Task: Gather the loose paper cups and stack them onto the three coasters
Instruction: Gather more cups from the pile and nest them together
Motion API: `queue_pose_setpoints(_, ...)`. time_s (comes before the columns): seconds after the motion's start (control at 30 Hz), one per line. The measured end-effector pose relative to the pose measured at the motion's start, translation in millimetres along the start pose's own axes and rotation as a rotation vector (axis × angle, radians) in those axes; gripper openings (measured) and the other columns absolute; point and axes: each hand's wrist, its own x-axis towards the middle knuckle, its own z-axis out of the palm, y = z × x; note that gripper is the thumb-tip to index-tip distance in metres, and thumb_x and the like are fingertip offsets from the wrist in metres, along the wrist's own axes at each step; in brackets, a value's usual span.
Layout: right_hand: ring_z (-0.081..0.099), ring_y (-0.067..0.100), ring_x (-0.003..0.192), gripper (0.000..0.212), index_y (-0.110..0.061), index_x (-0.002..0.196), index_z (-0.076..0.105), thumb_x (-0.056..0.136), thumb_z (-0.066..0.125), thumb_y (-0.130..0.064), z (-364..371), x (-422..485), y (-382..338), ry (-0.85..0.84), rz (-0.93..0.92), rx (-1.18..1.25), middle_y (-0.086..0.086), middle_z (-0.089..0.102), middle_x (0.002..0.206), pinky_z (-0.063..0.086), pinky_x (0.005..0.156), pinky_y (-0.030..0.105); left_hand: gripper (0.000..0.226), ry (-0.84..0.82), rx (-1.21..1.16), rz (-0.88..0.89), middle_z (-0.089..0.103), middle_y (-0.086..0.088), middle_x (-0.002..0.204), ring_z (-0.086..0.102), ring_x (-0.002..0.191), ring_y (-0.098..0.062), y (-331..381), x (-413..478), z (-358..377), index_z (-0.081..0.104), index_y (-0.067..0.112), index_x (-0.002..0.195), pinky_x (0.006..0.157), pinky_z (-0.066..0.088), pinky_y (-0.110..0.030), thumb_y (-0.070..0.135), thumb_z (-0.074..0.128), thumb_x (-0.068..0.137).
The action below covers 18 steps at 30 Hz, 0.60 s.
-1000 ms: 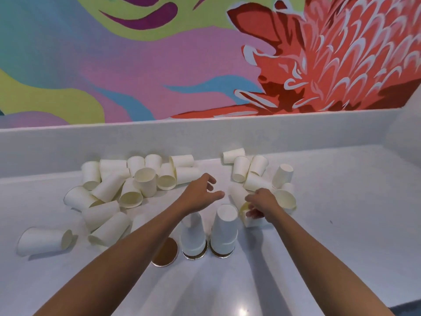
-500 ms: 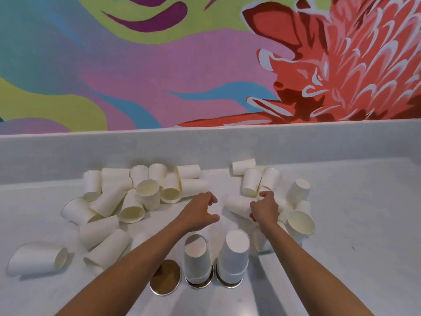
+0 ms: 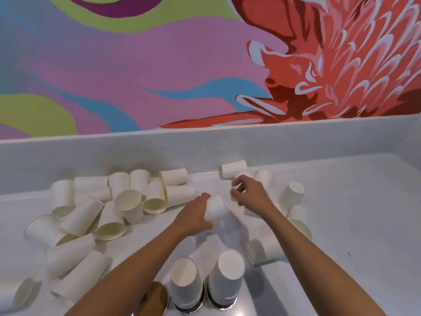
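Three round coasters lie near the front edge. The left, gold coaster (image 3: 154,299) is bare. The middle one carries an upside-down cup stack (image 3: 185,282), and the right one a slightly taller cup stack (image 3: 226,275). My left hand (image 3: 193,217) grips a white paper cup (image 3: 216,207) lying on its side just beyond the stacks. My right hand (image 3: 251,195) is curled around another small paper cup (image 3: 238,184) further back. Loose white cups lie in a left pile (image 3: 109,208) and a right cluster (image 3: 292,195).
A white counter (image 3: 355,220) with a low back ledge (image 3: 205,144) holds everything, below a colourful mural. One fallen cup (image 3: 262,248) lies right beside the right stack. Another cup (image 3: 16,295) lies at the far left front edge.
Both hands have reached further back into the loose cups. My left hand, open before, has closed on a cup; my right hand moved up and closed on another. The view tilted nearer.
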Motion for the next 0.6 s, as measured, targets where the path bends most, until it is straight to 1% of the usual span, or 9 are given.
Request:
queue_pose_setpoints(0.07, 0.058, 0.026, 0.098, 0.033, -0.016, 0.118, 0.052, 0.085, 0.058, -0.016, -11.4, 14.9, 15.0, 0.071, 0.015, -0.497, 0.006, 0.060, 0.107, 0.045, 0.075, 0.032, 0.073, 0.011, -0.023, -0.008, 0.055, -0.003, 0.125, 0.055, 0.107, -0.022, -9.3, -0.1, -3.0, 0.039, 0.020, 0.133, 0.083, 0.047, -0.029, 0.022, 0.080, 0.072)
queue_pose_setpoints(0.1, 0.052, 0.029, 0.110, 0.042, -0.015, 0.126, 0.046, 0.085, 0.057, -0.016, -16.2, 19.7, 23.7, 0.045, 0.043, -0.719, 0.008, 0.055, 0.117, 0.043, 0.080, 0.035, 0.073, 0.013, -0.040, -0.012, 0.055, -0.003, 0.125, 0.055, 0.106, -0.022, -11.4, -1.4, -5.8, 0.039, 0.018, 0.133, 0.080, 0.045, -0.028, 0.020, 0.079, 0.072)
queue_pose_setpoints(0.13, 0.047, 0.030, 0.116, 0.050, -0.014, 0.131, 0.040, 0.084, 0.058, -0.017, -16.3, 23.9, 31.7, -0.022, 0.081, -0.879, 0.009, 0.050, 0.123, 0.042, 0.083, 0.037, 0.073, 0.014, -0.058, -0.023, 0.055, -0.004, 0.124, 0.054, 0.104, -0.022, -15.3, -2.3, -8.5, 0.039, 0.017, 0.133, 0.077, 0.043, -0.028, 0.019, 0.078, 0.072)
queue_pose_setpoints(0.17, 0.044, 0.030, 0.118, 0.057, -0.013, 0.133, 0.036, 0.083, 0.061, -0.020, -14.6, 25.8, 38.0, -0.088, 0.114, -0.965, 0.009, 0.048, 0.125, 0.040, 0.084, 0.036, 0.072, 0.018, -0.076, -0.036, 0.055, -0.005, 0.123, 0.053, 0.100, -0.021, -18.1, -3.2, -10.7, 0.039, 0.016, 0.133, 0.074, 0.041, -0.028, 0.018, 0.078, 0.073)
queue_pose_setpoints(0.27, 0.046, 0.028, 0.118, 0.069, -0.013, 0.132, 0.032, 0.077, 0.072, -0.026, -0.4, 29.2, 53.1, -0.183, 0.133, -1.004, 0.008, 0.049, 0.124, 0.038, 0.087, 0.036, 0.070, 0.031, -0.128, -0.062, 0.055, -0.005, 0.120, 0.049, 0.094, -0.018, -23.6, -4.5, -14.4, 0.039, 0.015, 0.131, 0.072, 0.038, -0.027, 0.017, 0.078, 0.072)
queue_pose_setpoints(0.4, 0.051, 0.026, 0.114, 0.074, -0.016, 0.136, 0.030, 0.077, 0.072, -0.028, 15.7, 28.3, 57.2, -0.155, 0.033, -1.021, 0.005, 0.051, 0.122, 0.039, 0.086, 0.035, 0.070, 0.055, -0.206, -0.075, 0.053, -0.003, 0.118, 0.048, 0.096, -0.017, -25.3, -4.7, -14.8, 0.040, 0.015, 0.130, 0.073, 0.037, -0.026, 0.016, 0.079, 0.072)
queue_pose_setpoints(0.47, 0.052, 0.025, 0.113, 0.079, -0.019, 0.139, 0.026, 0.076, 0.072, -0.032, 20.1, 24.5, 52.8, -0.160, 0.024, -1.017, 0.005, 0.050, 0.124, 0.039, 0.085, 0.035, 0.071, 0.056, -0.240, -0.087, 0.052, -0.001, 0.116, 0.048, 0.097, -0.016, -26.0, -4.5, -13.7, 0.039, 0.014, 0.130, 0.074, 0.037, -0.025, 0.015, 0.080, 0.072)
queue_pose_setpoints(0.53, 0.052, 0.027, 0.114, 0.079, -0.021, 0.140, 0.025, 0.077, 0.070, -0.030, 15.6, 21.6, 36.5, -0.109, 0.050, -0.982, 0.006, 0.049, 0.124, 0.039, 0.084, 0.036, 0.071, 0.065, -0.260, -0.100, 0.055, -0.004, 0.119, 0.050, 0.097, -0.018, -27.2, -4.2, -13.6, 0.040, 0.014, 0.129, 0.073, 0.039, -0.027, 0.015, 0.080, 0.071)
queue_pose_setpoints(0.6, 0.052, 0.029, 0.113, 0.078, -0.023, 0.140, 0.026, 0.077, 0.070, -0.029, 3.9, 21.6, 10.0, -0.009, 0.047, -0.782, 0.009, 0.049, 0.125, 0.042, 0.085, 0.038, 0.073, 0.070, -0.278, -0.117, 0.055, -0.006, 0.122, 0.052, 0.099, -0.020, -28.6, -3.1, -13.1, 0.040, 0.014, 0.130, 0.074, 0.041, -0.029, 0.016, 0.081, 0.069)
